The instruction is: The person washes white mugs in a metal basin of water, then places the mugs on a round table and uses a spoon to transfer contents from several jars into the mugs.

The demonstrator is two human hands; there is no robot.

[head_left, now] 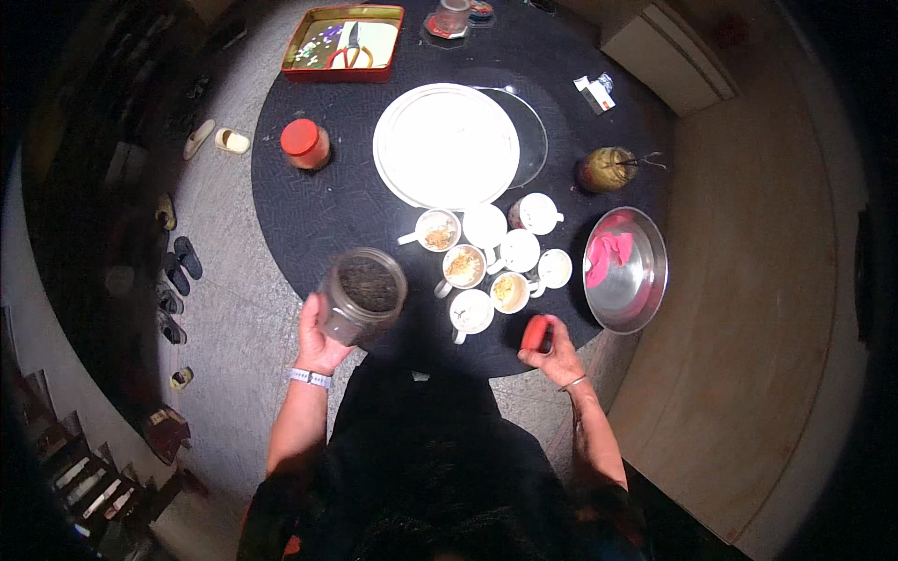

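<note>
My left hand (pixel 320 342) is wrapped round a wide transparent jar (pixel 369 288), open at the top and filled with something dark, perhaps loose tea. In my right hand (pixel 561 357), near the table's front edge, is a red lid (pixel 536 333), held on edge. Between and beyond my hands stands a cluster of white mugs. A few, such as one mug (pixel 464 267) in the middle and another mug (pixel 438 230) at the left, have yellow-brown bits inside. The front mug (pixel 470 311) holds a few dark specks.
Behind the mugs lies a large white round tray (pixel 446 145) on the dark round table (pixel 309 220). A red-lidded jar (pixel 305 144), a tray with scissors (pixel 343 44), a jar of yellowish contents (pixel 606 170) and a metal basin (pixel 625 294) with a pink cloth stand around it.
</note>
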